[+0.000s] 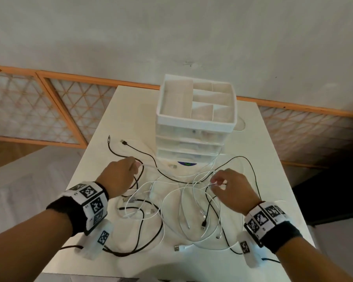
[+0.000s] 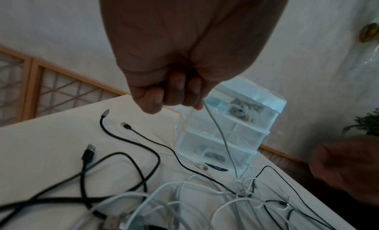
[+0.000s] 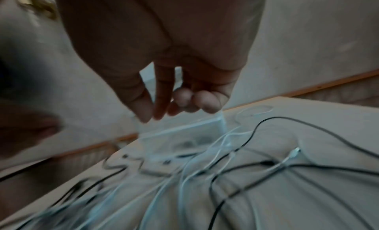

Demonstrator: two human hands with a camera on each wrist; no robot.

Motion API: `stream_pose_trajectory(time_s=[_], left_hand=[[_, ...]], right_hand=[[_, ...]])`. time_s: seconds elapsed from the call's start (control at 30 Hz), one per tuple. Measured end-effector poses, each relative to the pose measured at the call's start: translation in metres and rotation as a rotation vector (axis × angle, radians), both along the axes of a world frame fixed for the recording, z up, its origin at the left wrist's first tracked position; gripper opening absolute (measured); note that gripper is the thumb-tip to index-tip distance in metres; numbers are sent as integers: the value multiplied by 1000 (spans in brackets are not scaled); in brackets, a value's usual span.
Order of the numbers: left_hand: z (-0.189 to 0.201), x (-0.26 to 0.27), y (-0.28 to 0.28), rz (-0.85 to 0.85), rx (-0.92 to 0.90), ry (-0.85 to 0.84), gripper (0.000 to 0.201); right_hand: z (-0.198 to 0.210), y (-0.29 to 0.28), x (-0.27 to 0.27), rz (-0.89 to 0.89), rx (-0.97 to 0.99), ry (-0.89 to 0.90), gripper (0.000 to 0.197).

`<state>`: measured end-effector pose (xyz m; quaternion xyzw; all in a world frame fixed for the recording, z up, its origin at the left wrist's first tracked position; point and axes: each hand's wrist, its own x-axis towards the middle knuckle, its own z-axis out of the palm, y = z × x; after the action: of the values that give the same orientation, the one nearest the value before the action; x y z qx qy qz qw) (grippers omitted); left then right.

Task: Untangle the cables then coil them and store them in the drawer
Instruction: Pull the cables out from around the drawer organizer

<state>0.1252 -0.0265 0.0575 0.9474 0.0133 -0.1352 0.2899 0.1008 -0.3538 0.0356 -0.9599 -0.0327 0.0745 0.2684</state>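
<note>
A tangle of white and black cables (image 1: 183, 202) lies across the white table (image 1: 273, 159), in front of a clear drawer unit (image 1: 190, 143) whose drawers are closed. My left hand (image 1: 136, 166) hovers left of the unit and grips a white cable (image 2: 221, 136) in curled fingers; the cable runs taut down into the tangle (image 2: 239, 185). My right hand (image 1: 215, 183) is over the right part of the pile, thumb and forefinger pinching a thin white strand. The right wrist view is blurred; the pinched fingertips (image 3: 143, 116) show there above the cables (image 3: 205, 168).
Two black cable ends (image 1: 118, 142) lie loose on the far left of the table. A white USB plug (image 1: 179, 248) sits near the front edge. A white compartment tray (image 1: 196, 102) tops the drawer unit. Wooden lattice panels (image 1: 39, 110) line the wall behind.
</note>
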Motion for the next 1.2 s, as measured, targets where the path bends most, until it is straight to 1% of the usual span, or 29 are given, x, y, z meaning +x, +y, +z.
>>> stream_pose_trajectory(time_s=[0.03,0.07,0.1,0.17,0.2,0.23,0.3,0.4,0.47,0.53,0.6,0.67,0.77,0.8,0.83,0.9,0.97,1.0,1.07,1.1,1.2], left_hand=[[-2,-1,-2,10,-1,7,31],[-2,-2,-5,11,-5,17,31],[-1,-2,-9,2,-8,25,32],[0,-3,-18,-41,-44,49,34],[0,-4,-22,-64,-75,75,35],[0,-5,-27,-82,-113,108,36],[-1,-8,-33,-99,-180,165,36],[-6,-10,-39,-86,-243,189,32],[-8,-11,-41,-78,-252,200,29],[-11,-11,-40,-98,-253,216,28],[-12,-13,-42,-146,-233,230,28],[-15,-12,-46,-173,-206,219,29],[-13,-14,-57,-231,-215,101,25],[-11,-16,-62,-272,-235,78,22],[-8,-17,-67,-317,-253,66,24],[-9,-16,-72,-355,-210,44,26],[-14,-9,-70,-259,-154,26,33],[-16,-4,-67,-201,-121,22,36],[-14,5,-58,-137,-25,-19,38],[-12,10,-52,-118,10,-42,38],[-3,33,-26,-84,89,-62,44]], right_hand=[[-3,9,-14,117,-20,74,9],[-9,18,-29,220,-72,194,7],[-17,24,-43,304,-171,307,15],[-37,30,-65,421,-408,401,29],[-46,31,-72,440,-477,409,32],[-51,33,-76,435,-487,394,31],[-56,35,-76,400,-450,358,24],[-59,37,-69,388,-440,261,19],[-55,36,-62,325,-399,195,18],[-46,33,-50,215,-322,106,17],[-34,30,-37,89,-209,33,14],[-24,31,-25,17,-91,16,11],[-15,41,-17,53,117,48,9],[-10,46,-16,69,185,23,7],[-1,51,-14,79,247,-28,5],[23,57,-5,38,357,-149,14],[54,55,12,-70,452,-267,19],[70,50,19,-123,479,-345,18],[97,37,31,-212,481,-502,8],[105,29,35,-256,478,-557,5],[112,7,42,-453,550,-635,10]])
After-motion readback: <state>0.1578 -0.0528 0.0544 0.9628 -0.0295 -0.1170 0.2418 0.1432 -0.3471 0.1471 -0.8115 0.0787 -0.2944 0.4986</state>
